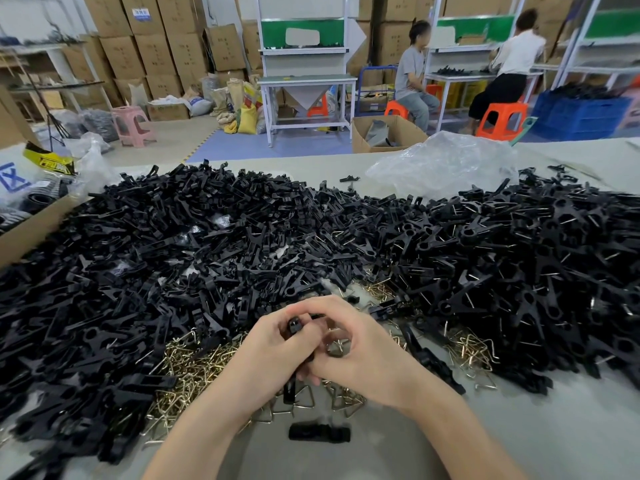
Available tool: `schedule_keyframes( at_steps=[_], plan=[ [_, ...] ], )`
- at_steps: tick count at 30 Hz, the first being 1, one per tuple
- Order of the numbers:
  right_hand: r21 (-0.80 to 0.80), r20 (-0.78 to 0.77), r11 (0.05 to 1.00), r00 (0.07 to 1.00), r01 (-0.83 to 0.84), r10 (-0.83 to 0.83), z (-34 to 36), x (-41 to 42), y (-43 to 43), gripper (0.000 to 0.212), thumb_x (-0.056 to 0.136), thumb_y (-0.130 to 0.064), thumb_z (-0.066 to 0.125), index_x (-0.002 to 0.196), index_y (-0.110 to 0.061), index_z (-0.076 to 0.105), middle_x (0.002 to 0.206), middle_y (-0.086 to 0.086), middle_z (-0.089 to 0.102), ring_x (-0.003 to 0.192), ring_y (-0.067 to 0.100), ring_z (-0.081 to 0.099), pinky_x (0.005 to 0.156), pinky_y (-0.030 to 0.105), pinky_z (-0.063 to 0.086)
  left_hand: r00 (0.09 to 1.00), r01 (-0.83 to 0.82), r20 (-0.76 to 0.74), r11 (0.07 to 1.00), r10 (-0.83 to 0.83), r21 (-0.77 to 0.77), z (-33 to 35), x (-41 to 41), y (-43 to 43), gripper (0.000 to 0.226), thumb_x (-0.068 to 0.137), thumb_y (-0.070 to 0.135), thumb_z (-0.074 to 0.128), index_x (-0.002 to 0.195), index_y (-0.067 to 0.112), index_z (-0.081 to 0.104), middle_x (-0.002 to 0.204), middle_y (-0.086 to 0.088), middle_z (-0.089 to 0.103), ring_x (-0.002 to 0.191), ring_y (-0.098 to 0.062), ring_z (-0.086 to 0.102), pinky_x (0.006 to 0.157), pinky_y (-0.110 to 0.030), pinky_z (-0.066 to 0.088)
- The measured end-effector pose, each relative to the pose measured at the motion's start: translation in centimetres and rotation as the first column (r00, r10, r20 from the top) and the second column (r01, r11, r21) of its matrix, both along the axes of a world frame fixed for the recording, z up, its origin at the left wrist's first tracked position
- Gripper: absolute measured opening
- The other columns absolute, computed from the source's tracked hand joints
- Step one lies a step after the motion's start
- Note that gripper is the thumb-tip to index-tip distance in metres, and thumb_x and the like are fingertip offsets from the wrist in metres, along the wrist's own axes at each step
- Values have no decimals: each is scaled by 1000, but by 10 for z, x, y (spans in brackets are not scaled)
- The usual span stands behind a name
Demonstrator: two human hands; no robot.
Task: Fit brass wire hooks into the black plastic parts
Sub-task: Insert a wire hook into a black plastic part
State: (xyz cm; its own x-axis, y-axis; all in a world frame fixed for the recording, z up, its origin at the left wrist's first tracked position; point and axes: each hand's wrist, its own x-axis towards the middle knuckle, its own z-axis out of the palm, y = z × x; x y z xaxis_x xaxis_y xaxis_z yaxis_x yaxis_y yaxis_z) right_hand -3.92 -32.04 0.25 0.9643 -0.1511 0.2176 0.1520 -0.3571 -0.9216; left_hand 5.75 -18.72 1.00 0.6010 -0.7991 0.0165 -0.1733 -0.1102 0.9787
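Observation:
My left hand (270, 355) and my right hand (360, 355) meet over the table's near middle. Both curl round one black plastic part (296, 325), whose top shows between the fingers and whose lower end (289, 393) sticks out below. A brass wire hook (337, 342) shows faintly under my right fingers. Loose brass hooks (187, 372) lie beneath the hands. A big heap of black parts (173, 258) covers the left and centre. Another black piece (318, 433) lies on the table just in front of my wrists.
On the right lies a pile of black parts with wires fitted (536, 258). A crumpled clear plastic bag (446, 164) sits behind it. A cardboard box (31, 226) stands at the left edge. Two people sit at workbenches far back.

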Motion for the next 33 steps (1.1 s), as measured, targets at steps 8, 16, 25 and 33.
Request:
schedule_keyframes(
  at_steps=[8, 16, 25, 33],
  plan=[
    [-59, 98, 998, 995, 2, 4, -7, 1, -3, 50, 80, -12, 62, 119, -42, 67, 131, -21, 56, 111, 5, 63, 87, 17, 53, 1000, -6, 21, 1000, 6, -22, -5, 3, -4, 19, 84, 37, 59, 97, 36, 72, 71, 3, 67, 55, -18, 63, 54, -27, 52],
    [-33, 191, 946, 931, 323, -312, -4, 2, -13, 25, 91, -41, 70, 113, -50, 64, 118, -20, 66, 110, 3, 64, 88, 27, 53, 984, 88, -138, 978, -115, -191, -8, -3, -2, 49, 88, 71, 51, 124, 39, 62, 91, -8, 70, 78, -24, 66, 65, -36, 55],
    [940, 7, 291, 842, 179, -540, 92, -10, -104, 56, 98, -37, 61, 134, 4, 50, 113, 14, 75, 98, 20, 75, 80, 29, 62, 914, 36, 405, 999, -28, -11, -9, -27, 6, 31, 91, 70, 46, 114, 53, 57, 96, 18, 67, 79, -6, 61, 68, -28, 50],
    [31, -8, 885, 886, 465, -465, 4, -31, -8, 33, 103, -40, 53, 134, -47, 55, 122, -23, 69, 114, -4, 61, 101, 26, 48, 447, -188, 862, 917, -240, 352, -30, -54, 36, 68, 77, 85, 40, 133, 50, 51, 139, 17, 52, 138, -8, 43, 118, -45, 12]
  ],
)
